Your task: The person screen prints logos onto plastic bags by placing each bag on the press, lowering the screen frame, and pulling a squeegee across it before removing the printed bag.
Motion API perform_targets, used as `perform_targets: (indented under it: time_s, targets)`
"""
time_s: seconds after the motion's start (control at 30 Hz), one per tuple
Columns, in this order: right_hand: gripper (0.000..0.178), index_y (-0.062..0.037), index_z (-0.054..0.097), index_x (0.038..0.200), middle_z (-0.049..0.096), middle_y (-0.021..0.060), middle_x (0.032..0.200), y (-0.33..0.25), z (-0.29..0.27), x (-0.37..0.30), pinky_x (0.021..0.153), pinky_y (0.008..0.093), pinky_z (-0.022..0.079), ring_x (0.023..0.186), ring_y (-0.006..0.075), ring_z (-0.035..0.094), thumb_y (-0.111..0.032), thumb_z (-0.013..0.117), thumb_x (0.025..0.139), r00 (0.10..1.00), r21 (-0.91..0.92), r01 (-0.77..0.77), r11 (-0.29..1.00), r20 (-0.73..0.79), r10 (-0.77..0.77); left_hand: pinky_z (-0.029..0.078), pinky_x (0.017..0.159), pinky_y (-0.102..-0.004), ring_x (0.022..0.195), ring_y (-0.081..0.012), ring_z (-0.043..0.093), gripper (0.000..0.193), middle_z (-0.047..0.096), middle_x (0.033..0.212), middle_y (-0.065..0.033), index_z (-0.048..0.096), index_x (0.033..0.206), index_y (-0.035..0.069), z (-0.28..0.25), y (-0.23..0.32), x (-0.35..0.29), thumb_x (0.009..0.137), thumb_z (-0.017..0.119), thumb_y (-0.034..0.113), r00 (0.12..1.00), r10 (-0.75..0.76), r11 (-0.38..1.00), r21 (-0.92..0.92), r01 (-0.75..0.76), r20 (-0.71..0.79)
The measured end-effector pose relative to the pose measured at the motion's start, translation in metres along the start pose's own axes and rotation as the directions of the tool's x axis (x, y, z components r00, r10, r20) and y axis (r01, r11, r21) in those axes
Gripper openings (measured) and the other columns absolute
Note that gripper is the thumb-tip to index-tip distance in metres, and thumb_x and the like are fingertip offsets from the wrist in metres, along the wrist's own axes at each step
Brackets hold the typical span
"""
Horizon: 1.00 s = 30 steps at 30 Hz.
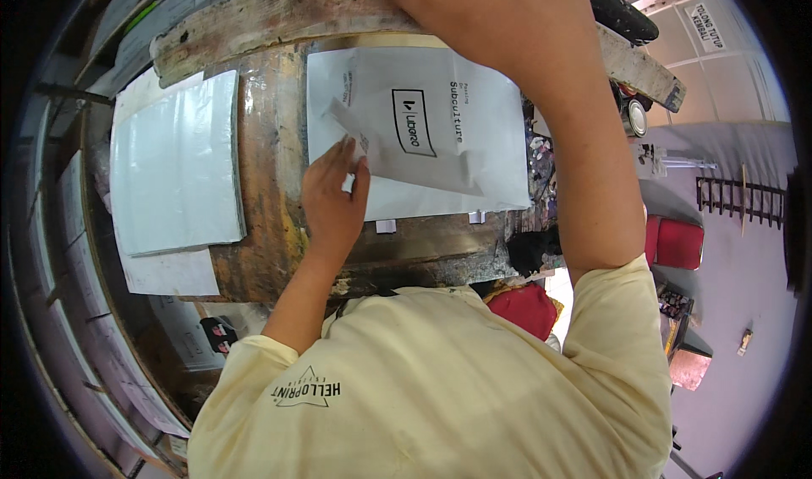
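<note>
A thin grey-white sheet (381,69) with black print lies on a white sheet (499,193) on the worn wooden table. Its lower left part is lifted and folded over. My left hand (334,187) is at that lifted edge, fingers closed on it. My right arm stretches across the right side to the far edge. There my right hand (482,10) lies over the long wooden bar (254,24) of a frame. The picture's top edge cuts off its fingers, so their grip is hidden.
A stack of glossy white sheets (173,170) lies on the table's left. Two small white tabs, one a pale tab (386,226), sit at the near edge beside a black cloth (533,252). A can (634,118) stands right. Racks (76,268) line the left; a red chair (679,244) stands right.
</note>
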State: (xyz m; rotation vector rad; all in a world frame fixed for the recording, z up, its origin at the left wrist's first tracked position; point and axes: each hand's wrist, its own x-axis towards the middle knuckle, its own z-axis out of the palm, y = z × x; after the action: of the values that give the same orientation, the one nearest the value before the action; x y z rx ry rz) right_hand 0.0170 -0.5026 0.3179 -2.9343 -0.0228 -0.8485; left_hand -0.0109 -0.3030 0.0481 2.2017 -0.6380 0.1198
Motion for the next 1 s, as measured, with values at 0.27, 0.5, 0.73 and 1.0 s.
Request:
perform_targets:
  time_s: [0.27,0.5,0.73,1.0]
  targets:
    - [0.046,-0.0013,0.068,0.084,0.067,0.0163,0.078,-0.011,0.002,-0.007,0.092,0.0495,0.046,0.081,0.0335,0.067,-0.045,0.057,0.094,0.997,0.004,-0.034,0.999,0.076,0.034,0.060,0.081,-0.0309,0.090,-0.0129,0.072,0.045,0.078,0.119,-0.0123,0.068,0.142,0.005,-0.081,-0.089,-0.034,0.098,0.063,-0.004,0.957,-0.255,0.942,-0.257,0.214,-0.140]
    - [0.042,-0.0041,0.075,0.097,0.073,0.0142,0.091,-0.001,0.036,-0.042,0.092,0.0482,0.046,0.093,0.0328,0.069,-0.045,0.066,0.091,0.995,-0.045,0.010,0.999,-0.099,-0.015,0.055,0.066,-0.0244,0.071,-0.0088,0.064,0.070,0.075,0.113,-0.0120,0.058,0.152,0.006,-0.211,-0.245,-0.029,0.084,0.060,-0.007,0.890,-0.451,0.870,-0.257,0.421,-0.070]
    - [0.047,-0.0055,0.075,0.105,0.073,0.0156,0.092,-0.007,0.047,-0.048,0.091,0.0515,0.045,0.096,0.0345,0.069,-0.049,0.063,0.093,0.988,-0.021,0.058,0.998,-0.139,-0.060,0.042,0.121,-0.0450,0.147,-0.0396,0.050,0.082,0.047,0.161,-0.0266,0.042,0.165,0.018,-0.330,-0.386,0.000,0.090,0.074,0.007,0.868,-0.345,0.720,0.492,0.489,-0.358]
    - [0.044,-0.0021,0.069,0.095,0.071,0.0185,0.089,0.002,0.035,-0.060,0.091,0.0501,0.046,0.090,0.0351,0.069,-0.045,0.060,0.094,0.997,-0.031,0.039,0.999,-0.064,-0.041,0.052,0.110,-0.0451,0.127,-0.0339,0.065,0.024,0.070,0.136,-0.0167,0.073,0.119,0.001,0.082,-0.059,-0.060,0.100,0.063,0.012,0.775,0.516,0.855,-0.166,-0.491,0.366]
